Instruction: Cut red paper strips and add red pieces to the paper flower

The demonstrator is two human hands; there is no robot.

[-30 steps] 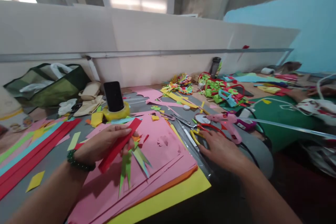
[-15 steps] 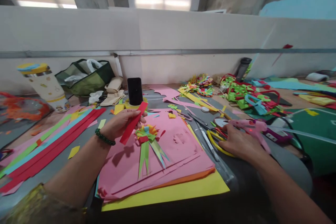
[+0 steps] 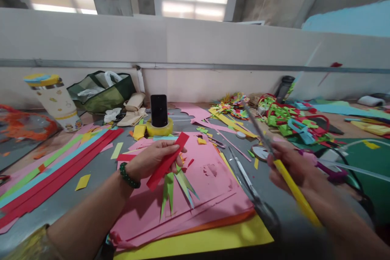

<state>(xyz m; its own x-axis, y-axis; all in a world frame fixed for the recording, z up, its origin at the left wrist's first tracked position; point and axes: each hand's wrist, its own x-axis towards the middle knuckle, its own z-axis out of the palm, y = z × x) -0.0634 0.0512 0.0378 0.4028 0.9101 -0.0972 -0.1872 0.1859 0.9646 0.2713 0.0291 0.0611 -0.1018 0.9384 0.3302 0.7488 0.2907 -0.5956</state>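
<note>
My left hand [image 3: 161, 156], with a green bead bracelet on the wrist, is closed on a red paper strip [image 3: 168, 162]. The strip tilts up to the right over a stack of pink paper [image 3: 210, 199]. Just below that hand lies a paper flower with green ribbon tails [image 3: 183, 183]; the hand and strip cover most of its head. My right hand [image 3: 292, 166] is raised at the right, wrapped round yellow-handled scissors [image 3: 294, 189]. Their blades point up and away, and motion blurs them.
A phone [image 3: 159, 110] leans upright in a yellow tape roll [image 3: 160, 129]. At left lie long red strips [image 3: 61, 170] and a tumbler [image 3: 55, 101]. A white pen-like tool [image 3: 243, 172] rests beside the stack. The pink glue gun [image 3: 309, 156] is partly behind my right hand.
My right hand has lifted the yellow-handled scissors off the table. My left hand has moved slightly right and down with the red strip, now covering more of the flower.
</note>
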